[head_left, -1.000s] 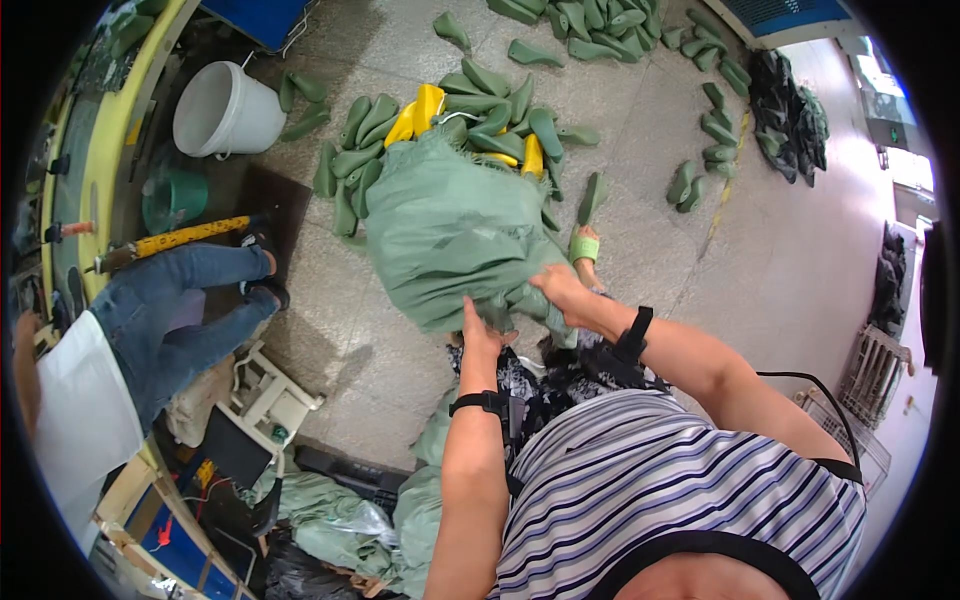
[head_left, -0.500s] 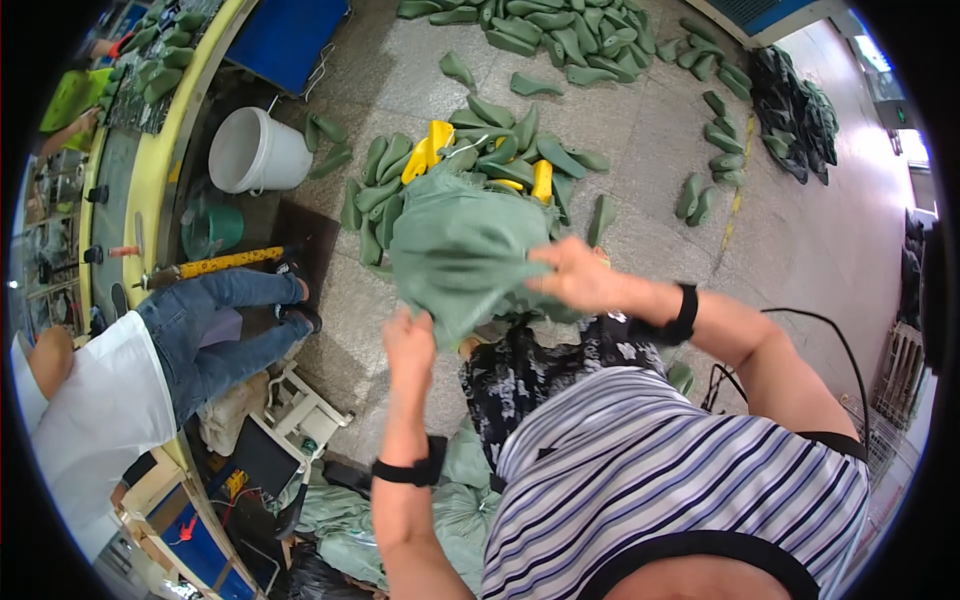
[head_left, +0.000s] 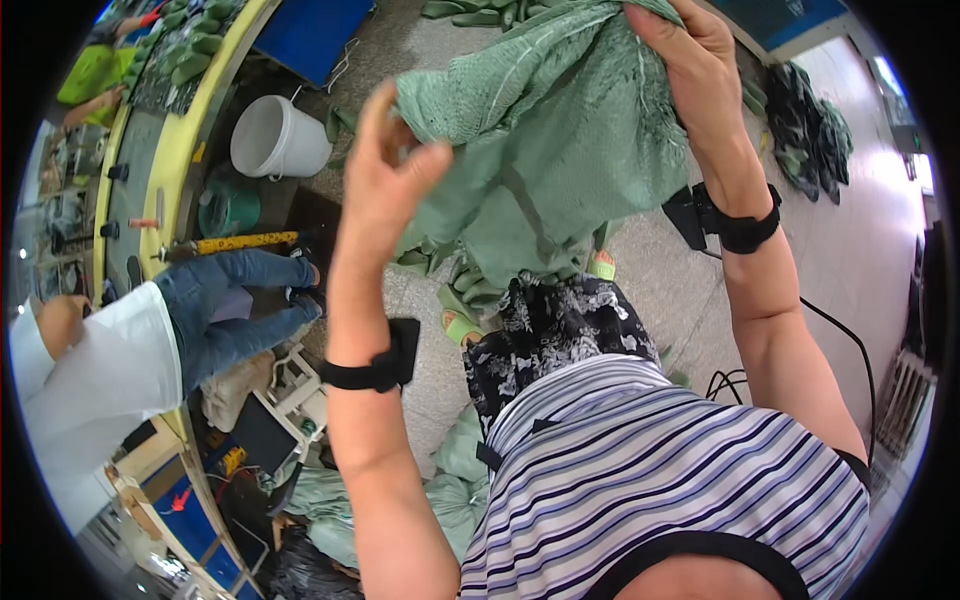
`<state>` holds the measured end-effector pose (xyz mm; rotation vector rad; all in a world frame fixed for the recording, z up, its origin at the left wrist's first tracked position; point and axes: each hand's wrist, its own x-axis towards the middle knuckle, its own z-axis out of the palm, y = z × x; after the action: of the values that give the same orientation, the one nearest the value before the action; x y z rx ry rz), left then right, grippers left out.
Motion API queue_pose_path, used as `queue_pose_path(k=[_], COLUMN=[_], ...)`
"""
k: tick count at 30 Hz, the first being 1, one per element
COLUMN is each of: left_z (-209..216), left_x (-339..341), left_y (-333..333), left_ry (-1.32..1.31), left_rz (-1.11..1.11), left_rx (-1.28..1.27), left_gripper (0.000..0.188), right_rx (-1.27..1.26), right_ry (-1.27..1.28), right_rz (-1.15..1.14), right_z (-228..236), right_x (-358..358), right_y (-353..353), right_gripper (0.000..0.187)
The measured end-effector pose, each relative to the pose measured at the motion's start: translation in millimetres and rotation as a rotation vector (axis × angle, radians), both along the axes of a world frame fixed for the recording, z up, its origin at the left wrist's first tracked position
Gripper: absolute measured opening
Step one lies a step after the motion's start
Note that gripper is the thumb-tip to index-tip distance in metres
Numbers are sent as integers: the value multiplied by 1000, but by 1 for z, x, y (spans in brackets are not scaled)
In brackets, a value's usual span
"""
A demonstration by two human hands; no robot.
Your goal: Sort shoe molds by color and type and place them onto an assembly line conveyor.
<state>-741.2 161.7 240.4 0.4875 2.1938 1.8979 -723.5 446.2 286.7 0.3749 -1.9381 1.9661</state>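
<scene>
A green woven sack [head_left: 570,170] hangs raised in front of me, its gathered edge uppermost. My right hand [head_left: 695,65] is closed around the sack's upper right edge, thumb in front. At the other upper corner is my left hand [head_left: 385,180], its thumb spread away from the curved fingers and its fingertips beside the cloth. Whether those fingertips touch the sack is hard to see. Below and behind the sack, green shoe lasts [head_left: 478,286] show on the floor near my feet; the sack hides most of that pile.
More shoe lasts [head_left: 480,14] lie at the far side. A white bucket [head_left: 285,140] stands to the left, near a yellow-edged workbench [head_left: 165,160] and a co-worker in jeans [head_left: 235,295]. Green sacks [head_left: 455,505] lie beside me at lower left. Dark bags [head_left: 810,130] lie at far right.
Both hands have risen and moved away from my body, lifting the sack off the pile of lasts. My left hand's fingers have spread from their grip on the cloth.
</scene>
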Motion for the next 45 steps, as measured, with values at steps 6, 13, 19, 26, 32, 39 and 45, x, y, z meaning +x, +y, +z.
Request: queue_pose_path(k=[6,13,19,26,32,39,45], left_z=[-144,-177,-204,-212,-181,-159,-173], left_x=[97,111,133,218,324,362,234], left_y=[-43,34,97,255,410,519,526], left_ry=[-176,-69,68,-1350,-1719,-1669,-1006], left_rz=[-41,-205,-465,-324,-644,-768,-798], left_rx=[-383,-695,-721,399,194,-86,-320], left_gripper=[117,125,76,32,38,40,32], right_rx=[172,-306,-192,-344,-463,-567,-750], right_ry=[-198,-471,-334,-417,-578,-671,-651], right_rz=[-211,-404,-931,-1010,-1115,-1357,-1454], right_z=[-22,-47,-58,-156,-193,-216,-263], right_x=[37,179,367,545,512,536,668], right_y=[38,26,39,166,158,277,366], right_gripper=[20,42,42,42,41,41,41])
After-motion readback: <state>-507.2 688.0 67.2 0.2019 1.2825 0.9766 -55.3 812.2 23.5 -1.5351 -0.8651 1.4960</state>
